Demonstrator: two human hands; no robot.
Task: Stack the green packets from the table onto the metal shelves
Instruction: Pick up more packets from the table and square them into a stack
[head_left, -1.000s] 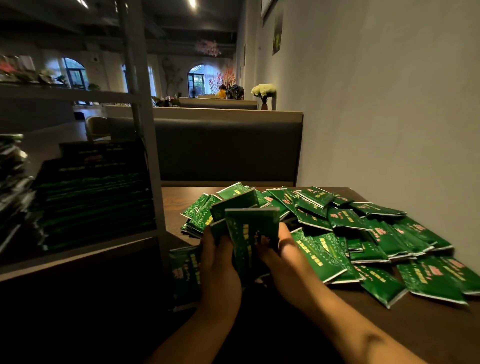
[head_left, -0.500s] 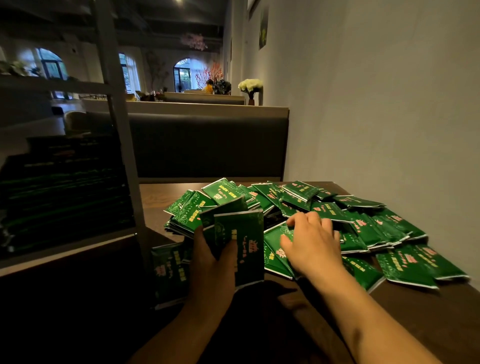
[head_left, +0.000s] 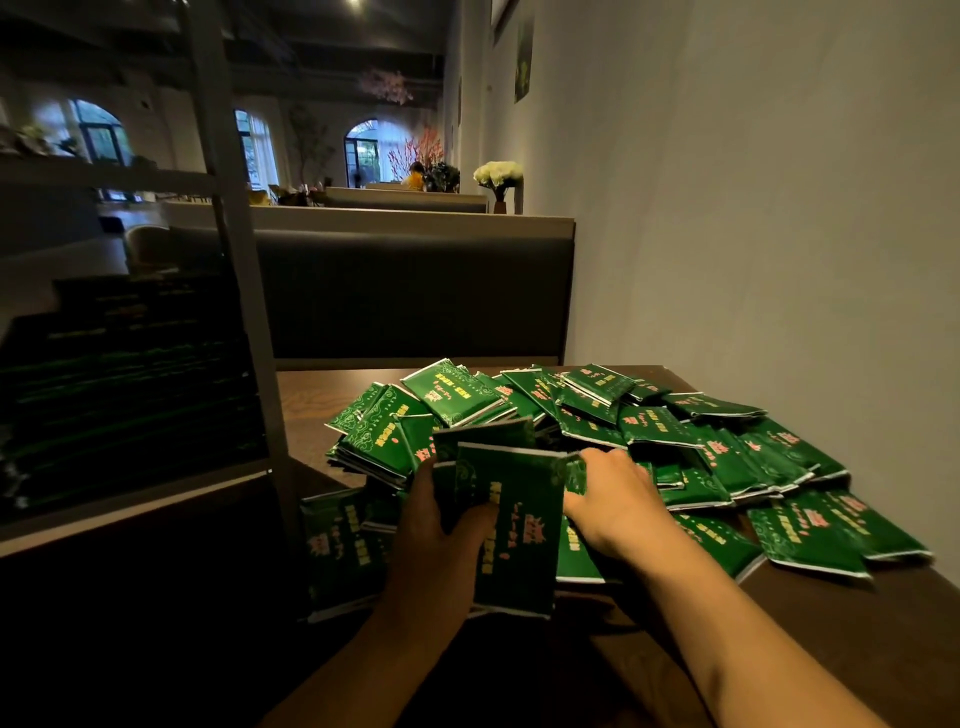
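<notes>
We are looking down at a dark brown wooden surface (head_left: 857, 639) pushed against a pale grey wall (head_left: 753, 234). A loose heap of flat green foil packets with yellow and pink print (head_left: 649, 421) is covering most of its far and right side, some reaching almost to the wall-side edge.

Our left hand (head_left: 441, 535) is gripping an upright bundle of the same green packets (head_left: 511, 525), thumb curled across the front, above the near left part of the heap. Our right hand (head_left: 613, 506) is lying palm down just beside that bundle, its fingers curling onto a packet at the bundle's right edge; we cannot tell whether it is actually pinching that packet.

To the left, a grey metal shelf unit (head_left: 228, 249) is standing with its upright post touching the surface's left edge. Dark stacked packets (head_left: 130, 384) are filling its lower shelf nearly to the front lip. Bare surface is showing at the near right corner and in a strip between post and heap.
</notes>
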